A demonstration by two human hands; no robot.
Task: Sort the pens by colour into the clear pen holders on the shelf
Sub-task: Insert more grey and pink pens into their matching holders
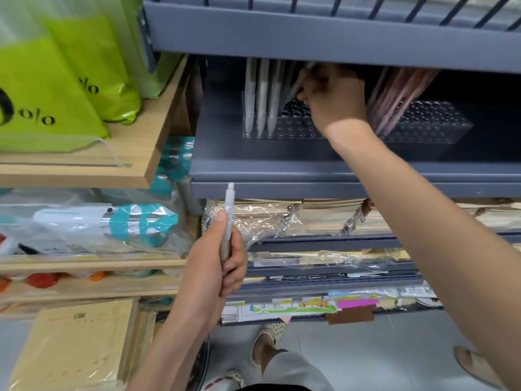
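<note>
Two clear pen holders with rows of holes stand on the grey shelf (282, 167). In the left holder (296, 128) three grey-white pens (260, 100) stand upright at its left end. The right holder (431, 122) carries a leaning bunch of pink pens (394, 97). My right hand (334, 94) reaches in over the left holder, fingers closed on a grey pen (296, 86) that tilts above the holes. My left hand (222, 263) hangs below the shelf's front edge, gripping one grey-white pen (229, 210) upright.
The grey shelf above (338, 38) leaves little height over the pens. Green bags (56, 88) sit on a wooden shelf at left. Wrapped paper stacks (310, 218) fill the lower grey shelves. Brown envelopes (79, 342) lie at bottom left. Feet stand on the floor below.
</note>
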